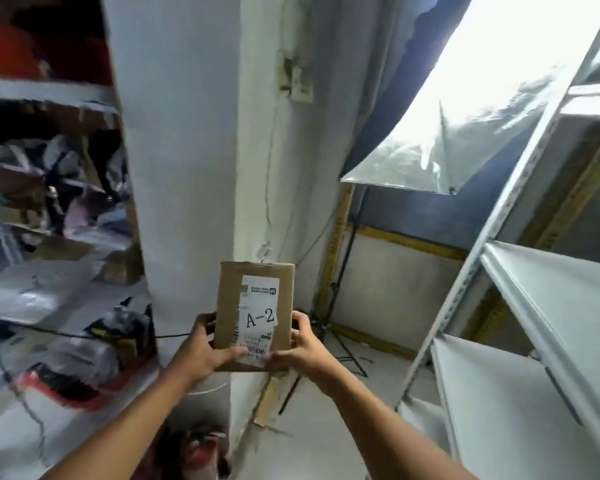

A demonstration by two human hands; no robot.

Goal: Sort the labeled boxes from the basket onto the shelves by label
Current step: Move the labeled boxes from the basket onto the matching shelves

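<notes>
Head view shows open concrete floor (329, 441) running ahead between a broad white pillar (187, 168) at centre and white metal shelves (541, 306) along the right, whose flat bare boards and perforated upright slant toward the viewer. Left of the pillar, blurred cluttered racks (49, 161) hold bags and plastic-wrapped goods. Behind, a reflective umbrella (440, 150) on a thin black stand (340, 306) occupies the far corner, its legs spreading over the floor. A small brown cardboard box (255, 317) is held upright in mid-air before the pillar's foot, its white label reading "A-2". The left hand (201, 348) and the right hand (302, 351) both grip its lower corners, thumbs on the front face.
</notes>
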